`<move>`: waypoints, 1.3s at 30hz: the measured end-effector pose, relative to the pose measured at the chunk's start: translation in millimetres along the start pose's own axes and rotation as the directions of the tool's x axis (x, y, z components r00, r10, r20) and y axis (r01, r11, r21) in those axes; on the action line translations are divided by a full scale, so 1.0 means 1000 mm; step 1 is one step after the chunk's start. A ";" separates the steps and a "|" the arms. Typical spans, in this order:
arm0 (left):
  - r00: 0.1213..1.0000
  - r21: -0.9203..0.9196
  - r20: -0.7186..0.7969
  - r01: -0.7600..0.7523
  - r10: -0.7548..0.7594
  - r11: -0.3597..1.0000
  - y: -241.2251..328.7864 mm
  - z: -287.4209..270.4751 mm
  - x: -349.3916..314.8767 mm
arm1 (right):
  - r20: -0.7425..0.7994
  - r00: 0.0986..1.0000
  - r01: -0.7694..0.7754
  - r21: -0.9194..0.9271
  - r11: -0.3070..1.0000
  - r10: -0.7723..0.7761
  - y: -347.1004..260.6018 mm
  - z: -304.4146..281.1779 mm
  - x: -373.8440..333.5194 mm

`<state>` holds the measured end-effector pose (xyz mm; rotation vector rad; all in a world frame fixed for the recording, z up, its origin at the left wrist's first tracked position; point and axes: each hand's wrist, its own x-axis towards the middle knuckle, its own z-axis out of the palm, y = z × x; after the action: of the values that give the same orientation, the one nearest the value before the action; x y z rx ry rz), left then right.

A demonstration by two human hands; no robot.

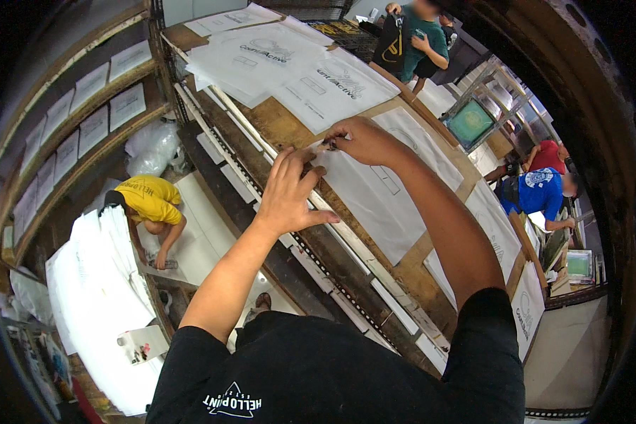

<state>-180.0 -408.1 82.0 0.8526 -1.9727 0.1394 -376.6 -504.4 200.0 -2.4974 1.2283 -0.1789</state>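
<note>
My right hand [362, 143] is over the corner of a printed translucent sheet [367, 205] on the brown table. Its fingers are curled into a pinch around something small and dark that I cannot make out. My left hand [290, 194] is just left of it at the table's long edge [336, 225]. The thumb stands apart and the fingers are spread, their tips close to the same sheet corner, with nothing seen in them. Further along the table lie more printed sheets [261, 60], some overlapping. Another printed sheet [491, 226] is beyond my right forearm.
On the left, a person in yellow [148, 198] bends beside a stack of white sheets [102, 283] with a white container [143, 344]. Shelves [95, 85] hold flat sheets. Past the table are people in green [424, 46] and blue [540, 189], near a framed green screen [471, 121].
</note>
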 end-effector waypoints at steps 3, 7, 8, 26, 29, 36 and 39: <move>1.000 -0.020 -0.005 0.001 -0.001 1.000 0.000 0.003 0.000 | -0.002 1.000 0.031 -0.056 0.998 -0.032 0.008 0.006 0.006; 1.000 -0.009 0.000 0.009 -0.009 1.000 0.001 0.002 0.000 | 0.039 0.999 0.004 -0.079 0.997 -0.001 0.004 0.002 -0.005; 1.000 -0.009 0.006 0.016 -0.016 1.000 0.001 0.001 -0.001 | 0.061 0.998 0.018 -0.073 0.997 -0.013 0.006 0.002 -0.011; 0.999 0.024 0.007 -0.032 0.032 0.999 0.002 0.005 -0.002 | 0.042 0.993 -0.110 -0.055 0.992 0.113 -0.017 0.005 -0.239; 0.999 0.072 0.003 -0.055 0.055 0.996 0.006 0.007 0.000 | -0.020 0.998 -0.056 -0.094 0.994 0.054 -0.012 0.013 -0.252; 0.995 0.099 -0.008 0.103 -0.103 0.990 0.028 0.000 -0.027 | 0.004 0.977 -0.141 0.759 0.636 0.211 -0.026 -0.021 -0.222; 0.955 0.002 -0.177 0.242 -0.238 0.970 0.071 0.003 -0.068 | -0.002 0.992 -0.061 0.861 0.504 0.125 -0.038 -0.015 -0.201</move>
<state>-205.7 -321.5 42.9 1.0521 -1.6915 0.0923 -476.6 -328.5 236.1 -1.5252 0.9298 -0.6738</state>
